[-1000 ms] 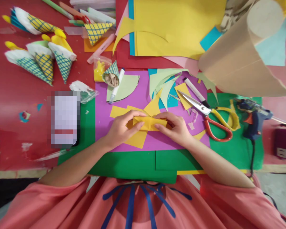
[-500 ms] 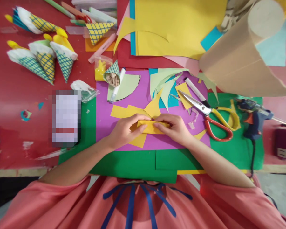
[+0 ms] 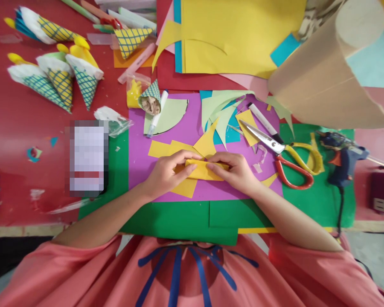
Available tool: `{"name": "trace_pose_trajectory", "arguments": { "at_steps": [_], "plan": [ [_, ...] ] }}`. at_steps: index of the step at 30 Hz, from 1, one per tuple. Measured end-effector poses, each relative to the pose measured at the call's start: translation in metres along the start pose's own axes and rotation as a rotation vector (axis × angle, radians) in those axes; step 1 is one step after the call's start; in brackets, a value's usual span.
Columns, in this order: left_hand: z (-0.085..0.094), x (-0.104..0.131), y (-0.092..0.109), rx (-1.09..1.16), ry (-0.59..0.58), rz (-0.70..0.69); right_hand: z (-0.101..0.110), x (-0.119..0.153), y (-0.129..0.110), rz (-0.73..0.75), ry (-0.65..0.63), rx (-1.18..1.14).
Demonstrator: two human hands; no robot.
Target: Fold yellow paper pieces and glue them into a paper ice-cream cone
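Between my two hands is a small folded piece of yellow paper (image 3: 202, 170), long side across. My left hand (image 3: 168, 172) pinches its left end, thumb on the near face and fingers behind. My right hand (image 3: 235, 170) grips the right end the same way, with its thumb pressed on the front. Yellow paper scraps (image 3: 184, 188) lie under and around the hands on a purple sheet (image 3: 179, 115). Just right of my right hand are large scissors (image 3: 281, 149) with one red and one yellow handle, blades apart.
A blue glue gun (image 3: 342, 164) lies at the right on green paper (image 3: 141, 219). A big brown paper roll (image 3: 316, 81) stands behind it. Patterned paper cones (image 3: 86, 85) and a phone (image 3: 88, 157) are at left. Beyond are yellow sheets (image 3: 237, 25) and a marker (image 3: 264, 121).
My left hand's fingers have shifted slightly along the top edge of the yellow paper. Both hands keep their hold, and the other things stay in place.
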State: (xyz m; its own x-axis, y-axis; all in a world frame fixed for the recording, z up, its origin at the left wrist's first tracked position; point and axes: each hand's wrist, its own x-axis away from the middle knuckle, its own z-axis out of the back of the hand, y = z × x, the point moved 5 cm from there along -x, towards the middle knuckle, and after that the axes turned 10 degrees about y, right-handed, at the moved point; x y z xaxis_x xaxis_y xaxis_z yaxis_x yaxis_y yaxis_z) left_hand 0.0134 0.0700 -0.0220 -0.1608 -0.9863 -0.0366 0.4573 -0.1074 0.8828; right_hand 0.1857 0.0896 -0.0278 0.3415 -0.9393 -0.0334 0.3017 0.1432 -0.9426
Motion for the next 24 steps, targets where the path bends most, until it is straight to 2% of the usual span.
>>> {"name": "trace_pose_trajectory", "arguments": {
  "at_steps": [10, 17, 24],
  "plan": [
    [0.002, -0.001, 0.004, -0.015, 0.005, -0.07, 0.0, 0.0, 0.0, -0.001, -0.003, -0.021],
    [0.012, 0.0, 0.0, -0.046, 0.136, -0.012, 0.004, 0.001, 0.002, -0.057, 0.077, -0.038],
    [0.008, -0.001, 0.002, -0.058, 0.074, -0.062, 0.002, 0.003, 0.002, -0.038, 0.051, -0.014]
  ]
}}
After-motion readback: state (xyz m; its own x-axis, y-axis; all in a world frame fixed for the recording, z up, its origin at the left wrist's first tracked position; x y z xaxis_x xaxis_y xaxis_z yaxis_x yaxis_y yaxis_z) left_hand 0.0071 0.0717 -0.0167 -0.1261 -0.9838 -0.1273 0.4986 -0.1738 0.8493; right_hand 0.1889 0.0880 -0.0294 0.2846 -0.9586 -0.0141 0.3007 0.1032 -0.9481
